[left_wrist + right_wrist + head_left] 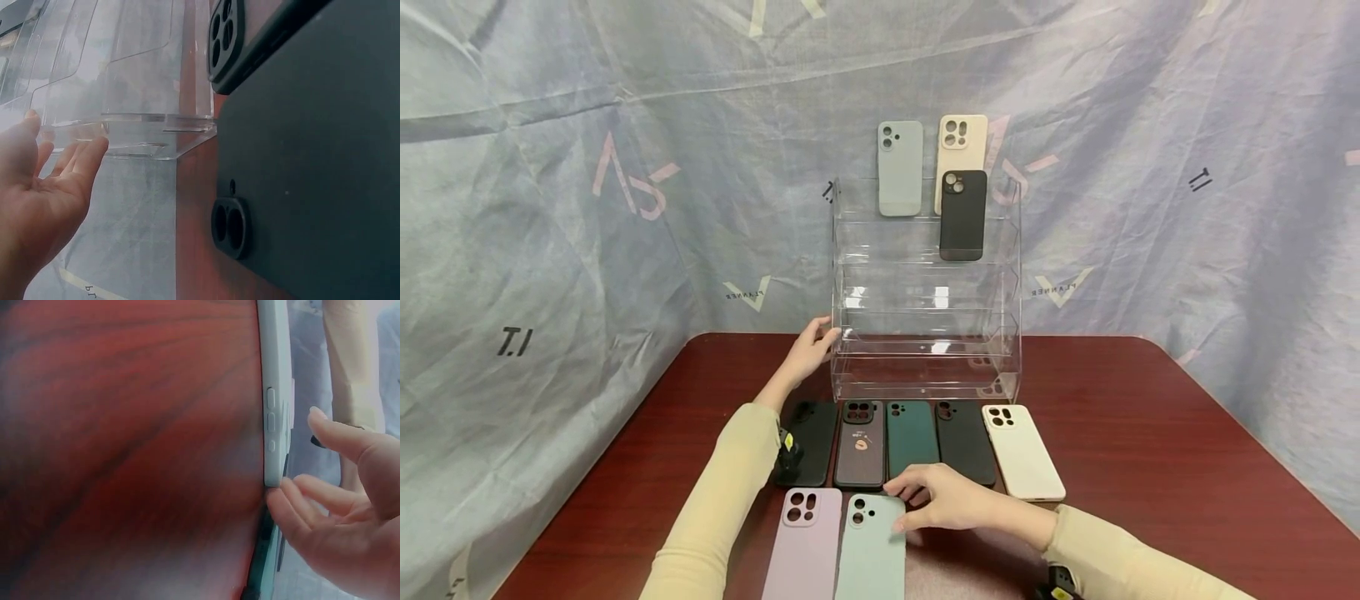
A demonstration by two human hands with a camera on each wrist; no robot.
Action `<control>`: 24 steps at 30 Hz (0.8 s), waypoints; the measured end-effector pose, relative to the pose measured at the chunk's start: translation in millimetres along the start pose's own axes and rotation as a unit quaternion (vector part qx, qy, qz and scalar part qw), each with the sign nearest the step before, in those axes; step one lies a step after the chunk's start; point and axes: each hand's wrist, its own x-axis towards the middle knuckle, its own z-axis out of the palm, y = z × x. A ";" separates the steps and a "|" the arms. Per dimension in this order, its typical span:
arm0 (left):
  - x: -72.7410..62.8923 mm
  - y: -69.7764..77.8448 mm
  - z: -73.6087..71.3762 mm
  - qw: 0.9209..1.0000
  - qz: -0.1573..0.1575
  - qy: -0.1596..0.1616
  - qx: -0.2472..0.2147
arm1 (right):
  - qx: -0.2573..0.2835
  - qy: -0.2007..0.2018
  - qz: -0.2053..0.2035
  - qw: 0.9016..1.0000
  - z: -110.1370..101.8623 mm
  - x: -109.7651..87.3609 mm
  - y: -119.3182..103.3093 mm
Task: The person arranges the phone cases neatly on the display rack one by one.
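In the head view my left hand [811, 348] is at the left side of a clear acrylic tiered rack [925, 367]. The left wrist view shows its fingers [90, 159] loosely extended against the side panel. My right hand [946, 498] reaches over a mint green phone case [871, 558] lying on the table. Seen from the right wrist, its fingertips [278, 497] are right at the top end of that case, and the thumb stands apart above it. A lilac phone case [805, 542] lies just to the left.
Before the rack lies a row: a black case [816, 442], a brown case [860, 454], a dark green case [913, 437], another black case [964, 442] and a white case [1024, 454]. Light blue [900, 167], cream [951, 154] and black [962, 217] cases stand in the upper tiers.
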 end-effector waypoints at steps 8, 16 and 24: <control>-1.3 -3.0 0.8 1.000 -0.001 -0.001 -0.016 | -0.048 0.011 0.043 0.998 6.0 -2.2 -8.8; -0.1 -4.9 1.2 1.000 0.009 -0.002 -0.010 | -0.093 0.029 0.051 0.994 14.3 -4.0 -14.5; -2.1 -8.3 1.3 1.000 0.003 0.000 -0.019 | -0.063 0.022 0.088 0.994 12.3 -4.0 -16.2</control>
